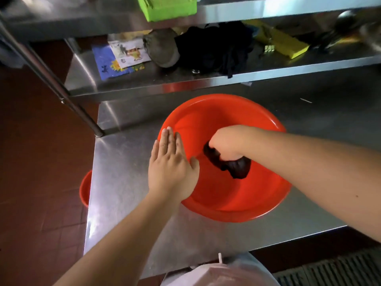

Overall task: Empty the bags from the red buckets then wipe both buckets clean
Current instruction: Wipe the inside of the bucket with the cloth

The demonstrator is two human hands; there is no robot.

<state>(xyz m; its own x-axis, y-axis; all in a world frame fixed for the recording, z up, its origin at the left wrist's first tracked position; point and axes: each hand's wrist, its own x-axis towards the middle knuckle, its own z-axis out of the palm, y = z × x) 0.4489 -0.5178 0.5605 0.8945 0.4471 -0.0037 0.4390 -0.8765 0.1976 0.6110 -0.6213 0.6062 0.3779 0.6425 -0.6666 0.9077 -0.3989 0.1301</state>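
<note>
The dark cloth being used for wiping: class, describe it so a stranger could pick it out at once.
Find the steel table and the red bucket on it. Inside, the right hand grips a crumpled dark cloth against the red wall. Unlike the dark bundle on the shelf above, it is small and held.

A second red bucket (pixel 85 189) shows only a sliver past the counter's (pixel 127 182) left edge. The right hand's (pixel 228 142) fingers are buried in the dark cloth (pixel 231 164). The green box (pixel 167 7) is cut off at the top. Top-right metalware (pixel 346 27) is blurred. A pale bag (pixel 222 273) runs off the bottom edge.
</note>
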